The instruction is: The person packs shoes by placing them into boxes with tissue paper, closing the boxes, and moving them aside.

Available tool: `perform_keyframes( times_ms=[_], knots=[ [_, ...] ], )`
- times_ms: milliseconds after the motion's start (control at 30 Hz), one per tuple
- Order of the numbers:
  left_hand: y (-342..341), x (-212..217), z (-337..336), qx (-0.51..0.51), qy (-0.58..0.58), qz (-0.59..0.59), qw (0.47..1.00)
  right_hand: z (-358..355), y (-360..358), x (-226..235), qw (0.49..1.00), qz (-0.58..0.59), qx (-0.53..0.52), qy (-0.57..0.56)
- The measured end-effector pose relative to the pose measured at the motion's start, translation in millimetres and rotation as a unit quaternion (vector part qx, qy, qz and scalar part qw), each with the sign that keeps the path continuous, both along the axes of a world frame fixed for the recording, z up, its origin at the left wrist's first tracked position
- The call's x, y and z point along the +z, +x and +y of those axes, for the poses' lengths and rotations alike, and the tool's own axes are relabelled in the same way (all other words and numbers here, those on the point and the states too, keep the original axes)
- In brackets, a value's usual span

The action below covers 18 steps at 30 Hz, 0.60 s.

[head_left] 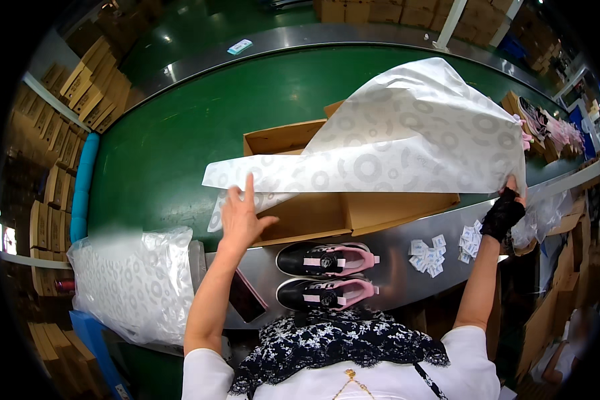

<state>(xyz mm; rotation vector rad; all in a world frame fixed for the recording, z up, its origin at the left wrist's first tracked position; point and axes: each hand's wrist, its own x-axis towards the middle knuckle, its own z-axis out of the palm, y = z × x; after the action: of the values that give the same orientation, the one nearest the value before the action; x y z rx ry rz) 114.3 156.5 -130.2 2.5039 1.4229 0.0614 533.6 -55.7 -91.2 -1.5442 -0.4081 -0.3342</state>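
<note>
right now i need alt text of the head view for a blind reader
A person's right hand, in a black fingerless glove, holds patterned white tissue paper over an open cardboard box, the left hand open near the paper's left end. Two black-and-pink sneakers stand on the steel ledge in front.

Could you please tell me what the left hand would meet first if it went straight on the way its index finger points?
Probably the white paper sheet with grey rings; the bare left hand overlaps its narrow left end at the index fingertip, though depth and contact are unclear.
</note>
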Motion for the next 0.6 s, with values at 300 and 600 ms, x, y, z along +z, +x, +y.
perform_keyframes(
  times_ms=[300, 600],
  knots=[
    [37, -17, 65, -0.103, -0.047, -0.096, 0.989, 2, 23, 6, 0.998, 0.036, -0.050, -0.028],
    [73, -62, 92, -0.123, -0.014, -0.326, 0.937, -1, 24, 10, 0.997, 0.069, 0.033, 0.033]
  ],
)
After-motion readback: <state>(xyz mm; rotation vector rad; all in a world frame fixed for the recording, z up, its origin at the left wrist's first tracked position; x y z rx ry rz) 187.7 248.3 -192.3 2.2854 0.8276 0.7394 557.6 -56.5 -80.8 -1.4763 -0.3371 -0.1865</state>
